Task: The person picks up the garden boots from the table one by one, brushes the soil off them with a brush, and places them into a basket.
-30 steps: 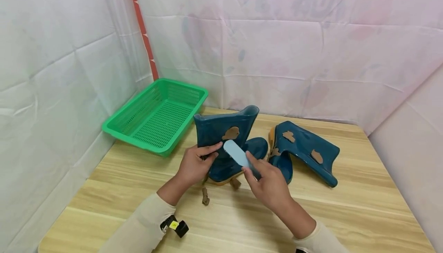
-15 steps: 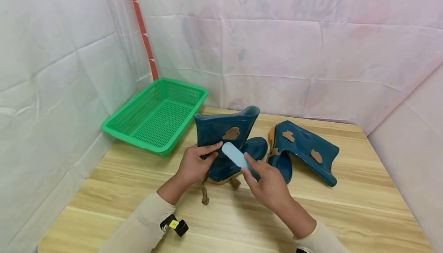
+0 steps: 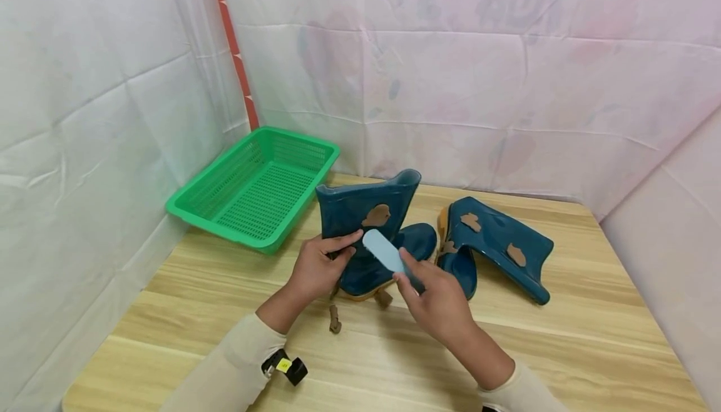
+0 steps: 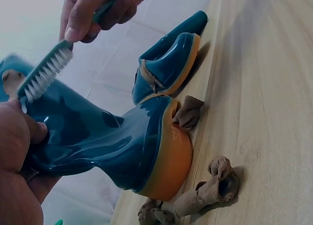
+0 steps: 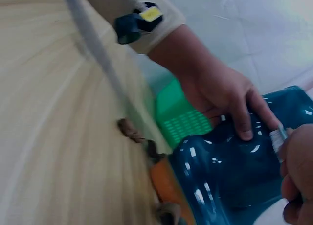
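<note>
A dark blue rubber boot (image 3: 343, 208) with an orange sole stands on the table, a brown mud-like patch (image 3: 376, 215) on its shaft. My left hand (image 3: 319, 267) grips that shaft from the left side, thumb and fingers on the rubber. In my right hand (image 3: 440, 302) is a scrubbing brush (image 3: 383, 251), its light blue back facing up. The left wrist view shows its white bristles (image 4: 49, 73) at the shaft near the patch; whether they touch the patch I cannot tell. To the right lies a second blue boot (image 3: 496, 240) with several brown patches.
A green plastic basket (image 3: 287, 236) stands at the back left. Brown crumbled lumps (image 4: 210, 188) lie on the wooden table (image 3: 383, 368) by the boot's sole. White cloth walls (image 3: 450, 86) enclose the table at the back and sides.
The brush has shifted a little left and then back right against the boot's shaft. The left hand and both boots stay almost where they were.
</note>
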{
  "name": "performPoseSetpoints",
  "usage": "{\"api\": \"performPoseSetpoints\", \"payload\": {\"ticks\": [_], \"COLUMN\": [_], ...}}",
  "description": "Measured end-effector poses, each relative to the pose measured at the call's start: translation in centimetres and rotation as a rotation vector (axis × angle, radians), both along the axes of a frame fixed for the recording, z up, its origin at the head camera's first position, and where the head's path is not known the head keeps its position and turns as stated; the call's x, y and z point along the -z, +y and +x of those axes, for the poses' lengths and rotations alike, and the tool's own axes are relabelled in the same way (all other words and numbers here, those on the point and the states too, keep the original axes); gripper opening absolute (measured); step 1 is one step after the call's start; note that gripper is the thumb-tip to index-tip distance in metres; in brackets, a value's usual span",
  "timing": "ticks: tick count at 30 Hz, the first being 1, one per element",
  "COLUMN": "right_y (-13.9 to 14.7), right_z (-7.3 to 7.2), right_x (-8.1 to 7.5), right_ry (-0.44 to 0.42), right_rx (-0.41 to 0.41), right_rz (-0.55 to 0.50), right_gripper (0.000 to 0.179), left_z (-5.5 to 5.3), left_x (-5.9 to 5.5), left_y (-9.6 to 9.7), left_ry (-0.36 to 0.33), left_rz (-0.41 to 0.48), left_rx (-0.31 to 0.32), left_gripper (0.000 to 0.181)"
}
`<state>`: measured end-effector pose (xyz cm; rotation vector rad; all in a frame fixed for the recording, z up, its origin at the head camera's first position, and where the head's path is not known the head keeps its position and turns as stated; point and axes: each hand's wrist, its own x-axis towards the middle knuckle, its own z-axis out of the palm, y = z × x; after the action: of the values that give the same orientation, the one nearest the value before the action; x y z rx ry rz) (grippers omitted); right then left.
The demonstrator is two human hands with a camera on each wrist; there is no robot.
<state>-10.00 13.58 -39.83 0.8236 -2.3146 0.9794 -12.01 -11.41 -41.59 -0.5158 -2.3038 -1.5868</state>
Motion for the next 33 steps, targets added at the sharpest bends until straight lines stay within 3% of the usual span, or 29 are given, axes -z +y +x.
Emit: {"api": "performPoseSetpoints", "payload": {"ticks": [2, 7, 9, 13, 15, 17, 21, 23, 27, 29, 33], "right_y": [0.0, 0.1, 0.0, -0.1, -0.1, -0.1, -0.1, -0.2, -0.2, -0.1, 0.0], "right_z": [0.0, -0.5, -0.6, -0.4, -0.3, -0.3, -0.5, -0.6, -0.2, 0.0, -0.2], "right_x": [0.1, -0.9, -1.3, -0.9, -0.8, -0.8, -1.3, -1.4, -0.9, -0.7, -1.0], "right_ry": [0.035, 0.213, 0.181, 0.048, 0.033, 0.081, 0.186, 0.152, 0.003, -0.002, 0.142], "right_rx": [-0.018, 0.087, 0.102, 0.031, -0.007, -0.006, 0.070, 0.084, 0.023, -0.002, 0.034], "right_rz": [-0.037, -0.255, -0.240, -0.056, -0.019, -0.065, -0.203, -0.178, 0.003, 0.017, -0.146], "right_gripper": [0.047, 0.045, 0.047, 0.054, 0.053, 0.051, 0.053, 0.054, 0.052, 0.052, 0.058], "left_z": [0.0, 0.1, 0.1, 0.1, 0.1, 0.1, 0.1, 0.2, 0.4, 0.4, 0.3], "left_x": [0.0, -0.2, -0.2, -0.2, -0.1, -0.1, -0.1, -0.2, -0.1, -0.1, 0.1], "left_y": [-0.1, -0.1, -0.2, -0.2, -0.2, -0.2, -0.1, 0.0, -0.1, 0.0, 0.0], "left_ry": [0.007, 0.014, 0.016, 0.022, 0.021, 0.021, 0.021, 0.022, 0.011, 0.005, 0.008], "left_rz": [-0.012, -0.027, -0.021, -0.018, -0.020, -0.028, -0.035, -0.037, -0.031, -0.033, -0.033], "left_rx": [0.006, 0.006, 0.000, -0.005, -0.002, 0.001, -0.002, -0.010, -0.019, -0.020, -0.019], "left_gripper": [0.036, 0.035, 0.035, 0.036, 0.035, 0.035, 0.035, 0.035, 0.036, 0.036, 0.035]}}
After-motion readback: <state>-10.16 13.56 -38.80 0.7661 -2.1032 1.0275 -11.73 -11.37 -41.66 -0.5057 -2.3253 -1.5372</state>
